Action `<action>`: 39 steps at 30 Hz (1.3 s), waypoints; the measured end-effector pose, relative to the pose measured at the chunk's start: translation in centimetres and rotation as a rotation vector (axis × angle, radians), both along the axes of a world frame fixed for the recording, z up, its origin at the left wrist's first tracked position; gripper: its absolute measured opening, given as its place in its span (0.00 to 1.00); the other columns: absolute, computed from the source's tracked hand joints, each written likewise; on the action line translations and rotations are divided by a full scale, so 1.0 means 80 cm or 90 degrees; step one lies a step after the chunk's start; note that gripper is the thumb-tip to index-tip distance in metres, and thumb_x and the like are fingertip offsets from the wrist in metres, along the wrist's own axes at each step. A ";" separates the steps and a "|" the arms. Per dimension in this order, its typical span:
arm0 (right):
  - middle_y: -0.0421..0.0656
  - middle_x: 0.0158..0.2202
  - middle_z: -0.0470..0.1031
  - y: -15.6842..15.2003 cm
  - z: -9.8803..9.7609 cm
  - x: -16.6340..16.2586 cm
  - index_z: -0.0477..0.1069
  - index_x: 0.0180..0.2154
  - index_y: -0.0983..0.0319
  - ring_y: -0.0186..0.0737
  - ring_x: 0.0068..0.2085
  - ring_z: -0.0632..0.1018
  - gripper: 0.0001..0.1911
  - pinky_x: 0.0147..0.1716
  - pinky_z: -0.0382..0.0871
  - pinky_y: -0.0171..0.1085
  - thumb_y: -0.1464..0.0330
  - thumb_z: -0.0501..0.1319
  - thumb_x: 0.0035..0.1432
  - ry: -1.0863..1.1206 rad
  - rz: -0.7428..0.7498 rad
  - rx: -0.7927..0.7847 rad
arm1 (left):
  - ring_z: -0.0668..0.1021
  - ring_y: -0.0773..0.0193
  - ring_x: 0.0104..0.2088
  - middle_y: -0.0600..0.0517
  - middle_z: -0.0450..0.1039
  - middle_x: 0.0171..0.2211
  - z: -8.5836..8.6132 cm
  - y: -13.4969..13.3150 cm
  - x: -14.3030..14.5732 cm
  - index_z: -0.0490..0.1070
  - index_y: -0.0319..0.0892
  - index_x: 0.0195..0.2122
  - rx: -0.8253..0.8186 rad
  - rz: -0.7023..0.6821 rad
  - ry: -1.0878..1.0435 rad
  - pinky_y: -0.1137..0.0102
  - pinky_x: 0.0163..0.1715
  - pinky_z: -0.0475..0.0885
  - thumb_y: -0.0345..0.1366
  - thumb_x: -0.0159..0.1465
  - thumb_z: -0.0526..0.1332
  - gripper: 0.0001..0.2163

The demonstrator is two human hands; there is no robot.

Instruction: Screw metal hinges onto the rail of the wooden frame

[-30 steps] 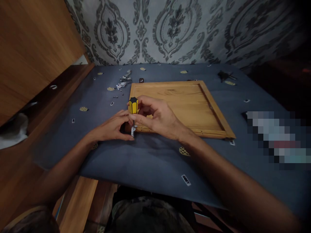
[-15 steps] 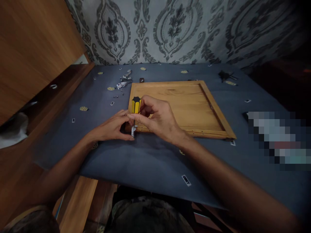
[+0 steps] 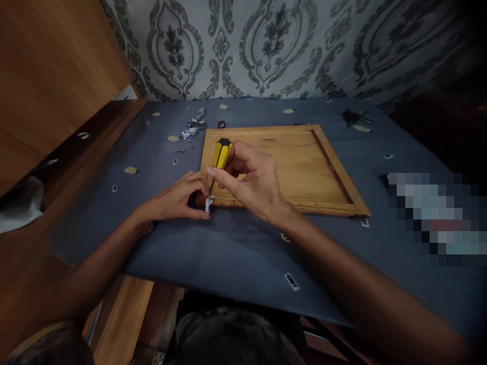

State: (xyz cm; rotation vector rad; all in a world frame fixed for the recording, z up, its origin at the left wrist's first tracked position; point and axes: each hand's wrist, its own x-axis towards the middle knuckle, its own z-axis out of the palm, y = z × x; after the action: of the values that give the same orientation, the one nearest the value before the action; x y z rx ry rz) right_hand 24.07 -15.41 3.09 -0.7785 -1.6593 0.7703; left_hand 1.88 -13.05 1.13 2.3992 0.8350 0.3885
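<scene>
Screwdriver (image 3: 221, 153) tip hidden behind right hand (image 3: 255, 183) fingers (image 3: 220, 181). Small metal parts (image 3: 193, 126) at far worktop (image 3: 236, 243) edge too small to identify. Item at right is pixelated.

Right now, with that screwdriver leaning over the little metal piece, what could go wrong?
The screwdriver in the right hand is tilted, so its tip might slip off the bracket and scratch the wooden panel. The left hand pinches right beside the tip, so a slip could jab its fingers. The bracket sits at the panel's corner and may shift.
</scene>
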 end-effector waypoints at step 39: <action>0.35 0.25 0.65 0.001 -0.008 -0.003 0.62 0.28 0.57 0.34 0.27 0.67 0.28 0.26 0.65 0.36 0.44 0.68 0.62 -0.019 0.029 0.026 | 0.73 0.52 0.50 0.48 0.74 0.46 -0.003 0.000 0.000 0.72 0.43 0.38 0.019 -0.014 -0.023 0.60 0.53 0.71 0.52 0.63 0.73 0.18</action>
State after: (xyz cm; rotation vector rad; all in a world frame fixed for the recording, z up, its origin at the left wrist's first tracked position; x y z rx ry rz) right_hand 23.81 -15.29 2.43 -0.7281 -1.7190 0.7571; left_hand 1.84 -13.03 0.86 2.4190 0.7912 0.4364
